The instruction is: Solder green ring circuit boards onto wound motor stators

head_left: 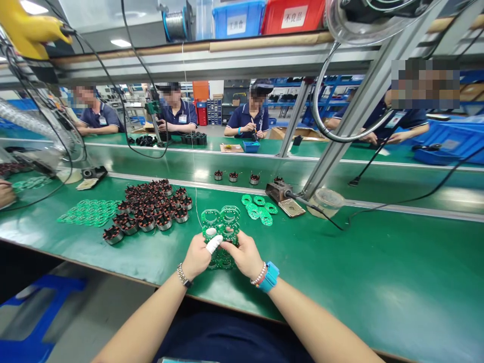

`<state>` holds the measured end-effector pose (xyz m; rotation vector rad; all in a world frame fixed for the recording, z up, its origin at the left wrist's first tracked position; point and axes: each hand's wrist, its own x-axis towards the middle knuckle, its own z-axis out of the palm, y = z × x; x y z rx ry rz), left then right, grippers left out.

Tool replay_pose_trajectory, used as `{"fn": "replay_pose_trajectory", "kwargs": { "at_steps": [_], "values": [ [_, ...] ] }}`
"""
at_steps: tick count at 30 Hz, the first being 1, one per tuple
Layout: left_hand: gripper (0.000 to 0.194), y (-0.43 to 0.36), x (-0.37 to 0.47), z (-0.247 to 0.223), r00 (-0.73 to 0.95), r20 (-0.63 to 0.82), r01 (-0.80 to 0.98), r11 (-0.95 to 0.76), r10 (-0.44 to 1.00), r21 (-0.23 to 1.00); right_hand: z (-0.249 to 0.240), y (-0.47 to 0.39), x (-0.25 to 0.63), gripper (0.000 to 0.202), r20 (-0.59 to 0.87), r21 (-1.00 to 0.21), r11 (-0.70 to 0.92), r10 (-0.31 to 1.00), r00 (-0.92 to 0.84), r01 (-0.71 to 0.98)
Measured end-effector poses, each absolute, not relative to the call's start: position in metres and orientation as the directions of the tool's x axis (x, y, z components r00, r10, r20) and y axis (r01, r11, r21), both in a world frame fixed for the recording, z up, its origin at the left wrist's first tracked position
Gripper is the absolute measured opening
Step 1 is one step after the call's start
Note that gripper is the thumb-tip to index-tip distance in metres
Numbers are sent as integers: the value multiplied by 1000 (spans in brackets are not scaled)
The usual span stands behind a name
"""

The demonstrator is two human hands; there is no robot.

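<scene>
Between both hands I hold a green circuit board panel (221, 218) with rows of round cut-outs, tilted up above the bench's front edge. My left hand (199, 254) grips its left side, a white cover on the thumb. On the right side, my right hand (245, 253) pinches the panel, its thumb close to the left one. Several single ring-shaped green boards (260, 207) lie beyond my right hand. Left of the panel is a heap of copper-wound motor stators (151, 204), with a stack of green board panels (89, 213) beside it.
Several stators (233, 176) stand in a row on the back ledge. A soldering iron stand (280, 191) and a clear round tub (325, 201) sit back right, with a black cable trailing. Metal posts and a shelf frame the bench; other people work across from me.
</scene>
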<state>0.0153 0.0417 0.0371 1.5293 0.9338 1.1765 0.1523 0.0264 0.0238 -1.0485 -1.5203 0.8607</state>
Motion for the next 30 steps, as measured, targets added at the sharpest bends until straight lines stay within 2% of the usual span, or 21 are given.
{"fn": "replay_pose_trajectory", "kwargs": {
  "at_steps": [4, 11, 13, 19, 22, 25, 28, 30],
  "values": [
    [11, 35, 21, 40, 155, 287, 37, -296, 945, 954, 27, 21, 149, 26, 376, -905, 370, 926, -10, 211],
    [7, 30, 31, 29, -19, 281, 97, -278, 959, 956, 29, 16, 143, 21, 384, -897, 364, 923, 34, 250],
    [11, 35, 30, 30, -32, 254, 44, -252, 967, 967, 32, 20, 148, 20, 378, -899, 359, 925, 31, 251],
    [37, 53, 30, 32, -97, 116, -266, -138, 988, 954, 39, 33, 164, 27, 331, -915, 329, 943, -31, 232],
    [39, 48, 43, 25, -45, 62, -300, -73, 997, 951, 32, 32, 153, 28, 333, -906, 345, 938, -90, 246],
    [37, 40, 56, 24, 77, 24, -305, 0, 997, 952, 22, 28, 142, 38, 352, -893, 351, 935, -49, 283],
    [38, 38, 56, 34, 147, 7, -295, 37, 989, 955, 20, 23, 146, 56, 354, -876, 333, 935, -5, 349],
    [36, 41, 48, 46, 217, 0, -192, 43, 976, 980, 23, 17, 161, 73, 338, -866, 332, 940, -51, 375]
  ]
}}
